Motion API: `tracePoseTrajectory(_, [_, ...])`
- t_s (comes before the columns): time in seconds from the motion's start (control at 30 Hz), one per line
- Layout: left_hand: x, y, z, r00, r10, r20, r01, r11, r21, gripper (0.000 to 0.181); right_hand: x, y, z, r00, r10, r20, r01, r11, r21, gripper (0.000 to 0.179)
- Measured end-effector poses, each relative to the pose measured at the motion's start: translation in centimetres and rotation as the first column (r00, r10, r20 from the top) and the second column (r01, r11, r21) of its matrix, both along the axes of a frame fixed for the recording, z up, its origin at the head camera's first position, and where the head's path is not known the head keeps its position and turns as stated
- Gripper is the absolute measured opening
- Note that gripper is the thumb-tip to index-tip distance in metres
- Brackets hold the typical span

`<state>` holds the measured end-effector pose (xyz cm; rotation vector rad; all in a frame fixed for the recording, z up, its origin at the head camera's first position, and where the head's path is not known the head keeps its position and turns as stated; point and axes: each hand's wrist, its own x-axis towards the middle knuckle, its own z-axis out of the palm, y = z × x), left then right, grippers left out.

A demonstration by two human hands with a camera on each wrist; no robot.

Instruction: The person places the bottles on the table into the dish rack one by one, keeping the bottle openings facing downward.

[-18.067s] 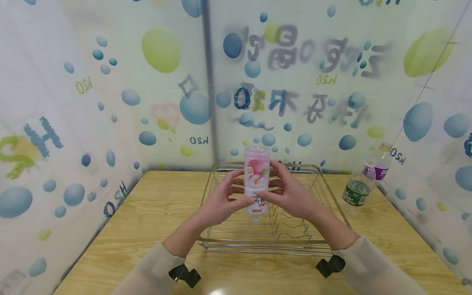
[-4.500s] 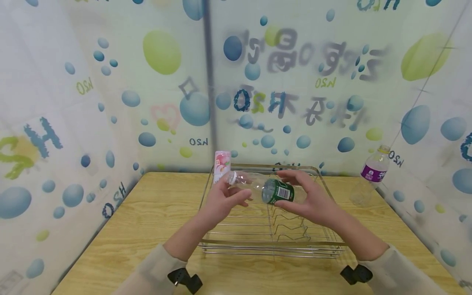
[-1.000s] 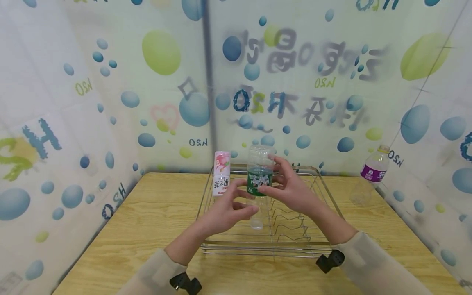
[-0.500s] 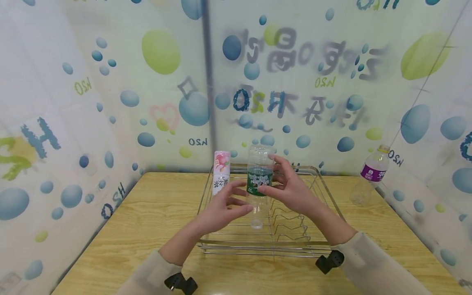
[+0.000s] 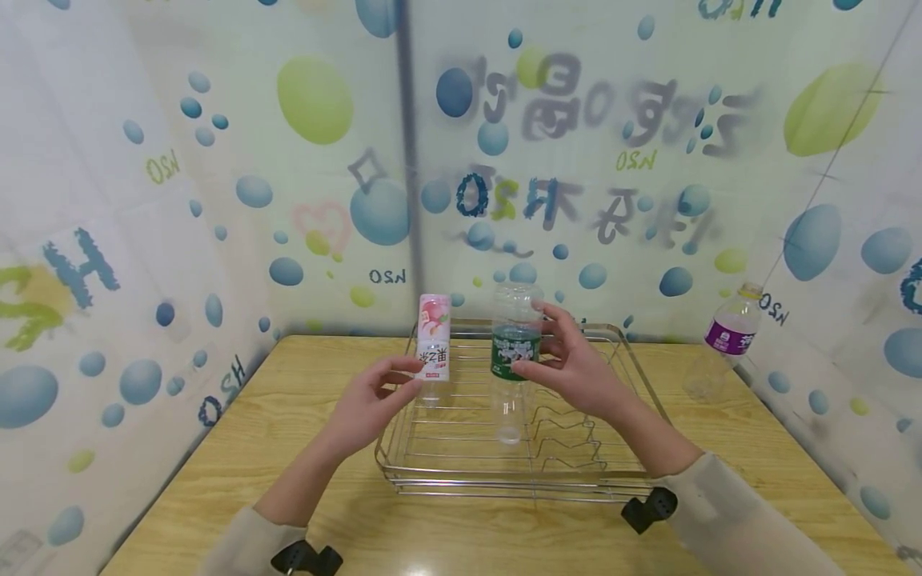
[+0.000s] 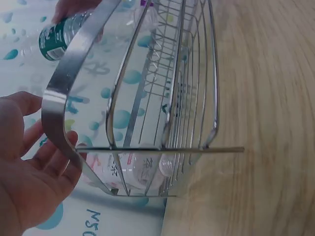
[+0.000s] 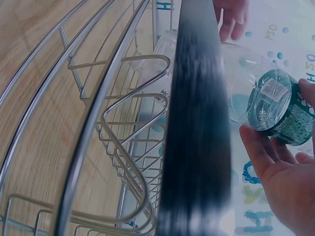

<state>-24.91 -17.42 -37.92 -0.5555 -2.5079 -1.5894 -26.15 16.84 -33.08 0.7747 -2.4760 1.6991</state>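
In the head view my right hand grips a clear plastic bottle with a green label. The bottle is upside down over the wire dish rack, its neck pointing down. The right wrist view shows my fingers and thumb round the green-labelled bottle. My left hand is at the rack's left side, fingers loosely bent and holding nothing. Its fingertips are close to a pink peach-printed bottle, which stands upside down inside the rack. Whether they touch that bottle or the metal rim I cannot tell.
A clear bottle with a purple label and yellow cap stands upright at the right back of the wooden table. Wavy wire dividers run through the rack's right half. A patterned curtain hangs behind.
The pink bottle went from both hands into the rack, and the green-labelled bottle came off the table and was turned upside down. Lately my left hand moved left, away from it.
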Motion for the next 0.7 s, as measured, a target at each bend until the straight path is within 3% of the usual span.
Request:
tracePoseTrajectory(0.17, [-0.1,-1.6,-1.1,0.996,0.083,-0.044,-0.082,0.996,0.018,0.030,-0.1,0.0,0.0,1.000,0.006,-0.004,-0.006,1.000,-0.019,0.091])
tracePoseTrajectory(0.27, [-0.2,-2.2,-2.0,0.995,0.095,-0.017,-0.095,0.995,-0.001,0.032,-0.1,0.0,0.0,1.000,-0.002,-0.007,0.002,1.000,-0.009,0.091])
tracePoseTrajectory(0.4, [-0.2,-2.6,-3.0,0.997,0.052,0.057,-0.051,0.998,-0.024,0.036,-0.2,0.0,0.0,1.000,-0.011,-0.004,0.011,1.000,0.006,0.092])
tracePoseTrajectory(0.7, [-0.8,-2.6,-4.8,0.979,-0.121,0.166,0.101,0.987,0.124,0.039,-0.8,-0.3,0.5,1.000,-0.028,0.002,0.028,1.000,0.006,0.091])
